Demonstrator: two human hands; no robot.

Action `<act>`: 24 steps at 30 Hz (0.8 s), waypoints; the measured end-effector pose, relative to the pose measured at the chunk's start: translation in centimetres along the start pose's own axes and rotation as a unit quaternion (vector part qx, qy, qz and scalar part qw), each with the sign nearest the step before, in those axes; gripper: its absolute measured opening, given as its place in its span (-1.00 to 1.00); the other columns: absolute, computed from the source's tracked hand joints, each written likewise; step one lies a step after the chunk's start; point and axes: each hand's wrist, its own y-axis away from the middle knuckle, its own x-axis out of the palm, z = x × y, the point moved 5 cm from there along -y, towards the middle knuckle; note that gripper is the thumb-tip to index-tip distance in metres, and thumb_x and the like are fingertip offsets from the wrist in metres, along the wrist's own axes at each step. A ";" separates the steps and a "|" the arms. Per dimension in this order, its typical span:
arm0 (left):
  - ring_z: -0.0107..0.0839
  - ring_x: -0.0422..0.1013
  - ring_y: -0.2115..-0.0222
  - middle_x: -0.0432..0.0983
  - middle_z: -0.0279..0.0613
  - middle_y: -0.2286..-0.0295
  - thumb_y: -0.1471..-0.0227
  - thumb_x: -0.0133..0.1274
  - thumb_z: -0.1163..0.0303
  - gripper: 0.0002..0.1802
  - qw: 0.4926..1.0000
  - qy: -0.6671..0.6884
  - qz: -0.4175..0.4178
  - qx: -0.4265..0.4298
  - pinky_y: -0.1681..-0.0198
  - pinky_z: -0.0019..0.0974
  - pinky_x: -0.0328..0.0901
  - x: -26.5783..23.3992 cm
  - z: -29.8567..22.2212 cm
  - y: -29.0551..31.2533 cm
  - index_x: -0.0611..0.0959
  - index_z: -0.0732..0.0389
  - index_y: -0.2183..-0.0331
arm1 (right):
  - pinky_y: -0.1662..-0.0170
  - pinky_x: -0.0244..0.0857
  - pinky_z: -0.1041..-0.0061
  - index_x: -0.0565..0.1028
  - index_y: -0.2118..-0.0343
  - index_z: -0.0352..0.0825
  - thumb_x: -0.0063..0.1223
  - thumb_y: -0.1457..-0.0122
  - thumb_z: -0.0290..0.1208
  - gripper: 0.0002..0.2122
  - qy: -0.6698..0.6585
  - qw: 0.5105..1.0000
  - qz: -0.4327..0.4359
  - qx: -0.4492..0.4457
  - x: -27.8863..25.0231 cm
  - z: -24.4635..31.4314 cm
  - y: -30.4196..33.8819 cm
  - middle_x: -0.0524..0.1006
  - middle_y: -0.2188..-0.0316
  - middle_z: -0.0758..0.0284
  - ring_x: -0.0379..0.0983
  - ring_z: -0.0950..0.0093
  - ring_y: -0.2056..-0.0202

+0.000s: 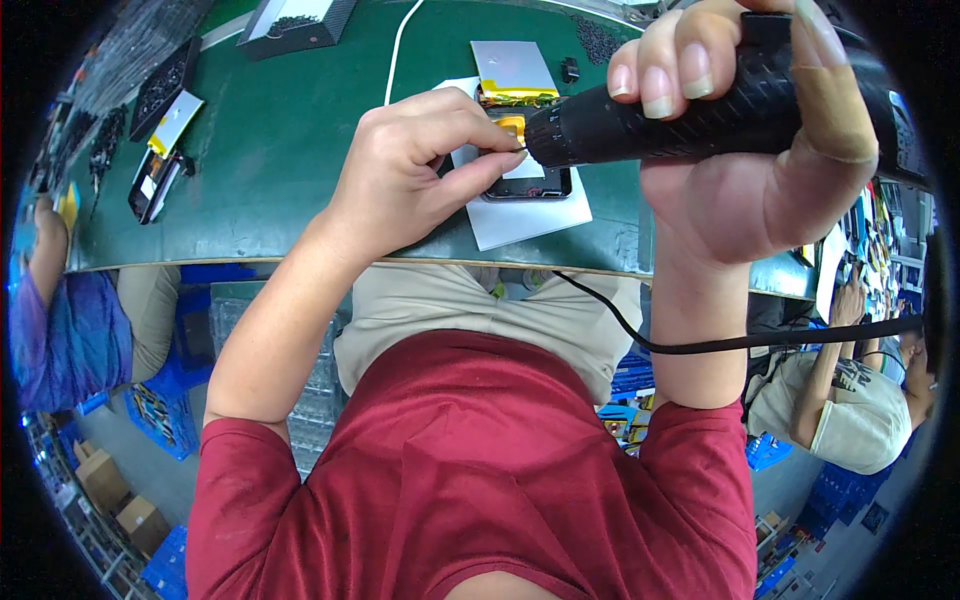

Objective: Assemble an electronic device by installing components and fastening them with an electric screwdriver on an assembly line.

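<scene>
My right hand (720, 190) is wrapped round a black electric screwdriver (660, 125), whose nose points left. Beside that nose, my left hand (410, 165) is closed, with thumb and index finger pinched together; a thin dark tip shows at the fingertips, too small to name. Just under both hands lies an opened phone-like device (530, 187) with a black frame. A silvery flat battery (512, 68) with yellow tape sits at its far end. The device rests on a white sheet (530, 218). My left hand and the screwdriver hide part of the device.
The green table (290, 150) carries a second opened device (155, 185) at left, a black tray (295, 30) of small dark parts, a small black piece (570, 70) and loose parts (597, 40). A black cable (740, 342) crosses my right forearm. Other people sit at both sides.
</scene>
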 end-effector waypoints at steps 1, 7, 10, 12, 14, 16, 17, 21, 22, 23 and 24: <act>-0.44 0.43 0.50 0.57 -0.24 0.47 0.12 0.35 0.62 -0.84 1.000 0.001 -0.001 0.007 0.49 -0.39 0.22 0.0 0.0 0.0 0.70 0.27 0.40 | 0.55 0.41 0.36 0.37 0.23 -0.44 -0.05 -0.36 -0.30 -0.76 0.012 0.997 -0.048 0.060 0.5 0.0 0.3 0.41 0.68 0.24 0.36 0.40 0.70; -0.26 0.50 0.46 0.53 -0.19 0.49 0.14 0.40 0.51 -0.80 0.999 -0.050 0.015 -0.006 0.42 -0.28 0.37 -0.2 -0.4 0.2 0.68 0.22 0.41 | 0.57 0.38 0.42 0.39 0.29 -0.41 0.08 -0.26 -0.43 -0.84 -0.093 0.994 0.037 0.042 0.2 -1.6 -0.3 0.40 0.70 0.25 0.35 0.41 0.72; -0.33 0.38 0.51 0.50 -0.20 0.45 0.20 0.45 0.49 -0.66 0.997 -0.044 0.020 -0.052 0.47 -0.35 0.24 -0.5 -0.7 0.5 0.64 0.28 0.34 | 0.59 0.36 0.44 0.42 0.30 -0.41 0.16 -0.20 -0.45 -0.84 -0.086 0.994 0.042 0.061 0.7 -2.2 -0.3 0.41 0.69 0.27 0.35 0.44 0.72; -0.29 0.40 0.48 0.50 -0.18 0.42 0.22 0.48 0.43 -0.57 0.995 -0.082 0.027 -0.054 0.44 -0.31 0.27 -0.8 -1.6 0.9 0.64 0.27 0.26 | 0.59 0.35 0.49 0.47 0.31 -0.42 0.24 -0.13 -0.52 -0.84 -0.025 0.991 -0.048 0.121 1.0 -2.2 0.1 0.46 0.65 0.27 0.39 0.46 0.70; -0.13 0.46 0.32 0.52 -0.10 0.29 0.24 0.51 0.24 -0.33 0.978 -0.180 0.066 -0.079 0.28 -0.18 0.38 -0.6 -1.8 2.2 0.62 0.25 0.07 | 0.58 0.35 0.56 0.51 0.30 -0.41 0.31 -0.07 -0.58 -0.81 0.002 0.991 -0.026 0.133 1.8 -1.7 1.1 0.52 0.56 0.30 0.43 0.53 0.68; -0.13 0.45 0.33 0.45 -0.12 0.33 0.21 0.47 0.15 -0.28 0.975 -0.201 0.050 -0.077 0.29 -0.16 0.37 0.2 -1.7 3.2 0.60 0.22 0.01 | 0.57 0.33 0.59 0.51 0.28 -0.39 0.33 -0.07 -0.57 -0.80 0.000 0.991 0.000 0.133 1.5 -3.3 1.0 0.53 0.56 0.33 0.43 0.56 0.67; -0.13 0.43 0.35 0.39 -0.13 0.37 0.18 0.44 0.05 -0.22 0.972 -0.220 0.038 -0.078 0.30 -0.13 0.37 0.5 -1.7 3.4 0.59 0.19 -0.06 | 0.57 0.32 0.60 0.51 0.29 -0.39 0.34 -0.08 -0.56 -0.81 -0.003 0.988 0.009 0.154 1.7 -3.4 1.1 0.53 0.56 0.33 0.43 0.57 0.66; -0.16 0.42 0.34 0.39 -0.16 0.37 0.13 0.40 0.05 -0.25 0.964 -0.255 0.042 -0.066 0.30 -0.13 0.36 0.8 -1.7 3.3 0.59 0.20 -0.06 | 0.44 0.34 0.62 0.54 0.30 -0.39 0.35 -0.10 -0.55 -0.83 -0.002 0.992 0.059 0.115 2.4 -3.4 1.2 0.55 0.49 0.37 0.46 0.61 0.53; -0.16 0.42 0.34 0.39 -0.16 0.37 0.13 0.40 0.05 -0.25 0.964 -0.254 0.042 -0.065 0.30 -0.13 0.36 1.0 -1.6 3.4 0.59 0.20 -0.06 | 0.40 0.35 0.62 0.55 0.29 -0.38 0.35 -0.10 -0.55 -0.83 0.043 0.994 0.064 0.074 2.5 -3.2 1.1 0.56 0.46 0.38 0.47 0.62 0.49; -0.17 0.42 0.34 0.39 -0.16 0.38 0.11 0.38 0.05 -0.28 0.965 -0.254 0.036 -0.062 0.30 -0.14 0.36 1.0 -1.5 3.6 0.60 0.20 -0.05 | 0.33 0.35 0.61 0.56 0.29 -0.39 0.34 -0.10 -0.56 -0.84 0.011 0.993 0.083 0.085 2.5 -3.6 1.2 0.57 0.42 0.39 0.48 0.63 0.42; -0.17 0.41 0.35 0.39 -0.17 0.38 0.09 0.37 0.06 -0.30 0.965 -0.254 0.030 -0.059 0.30 -0.14 0.36 0.9 -1.5 3.8 0.61 0.20 -0.05 | 0.33 0.35 0.61 0.56 0.29 -0.39 0.34 -0.10 -0.56 -0.84 0.009 0.993 0.084 0.085 2.7 -3.7 1.2 0.57 0.42 0.39 0.48 0.63 0.42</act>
